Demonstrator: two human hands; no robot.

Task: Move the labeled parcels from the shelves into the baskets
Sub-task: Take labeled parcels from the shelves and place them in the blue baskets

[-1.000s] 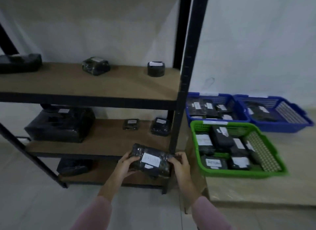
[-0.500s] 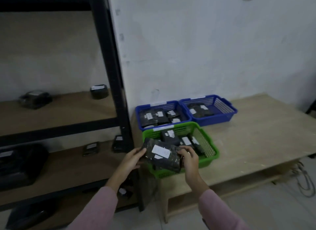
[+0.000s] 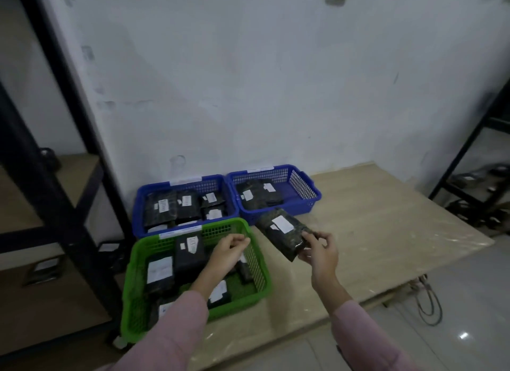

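White wall [image 3: 276, 80], low pale wooden platform [image 3: 386, 232]. Oblong parcel in glossy black plastic wrap [image 3: 281, 230], white label facing up, held above the platform just near of the right blue mesh basket [image 3: 306, 188]. My right hand [image 3: 320, 252] pinches its near end. My left hand [image 3: 229, 252] is loosely curled and holds nothing, over the green mesh basket [image 3: 132, 288]. The hands are apart. Parcel's long axis runs near-right to far-left.
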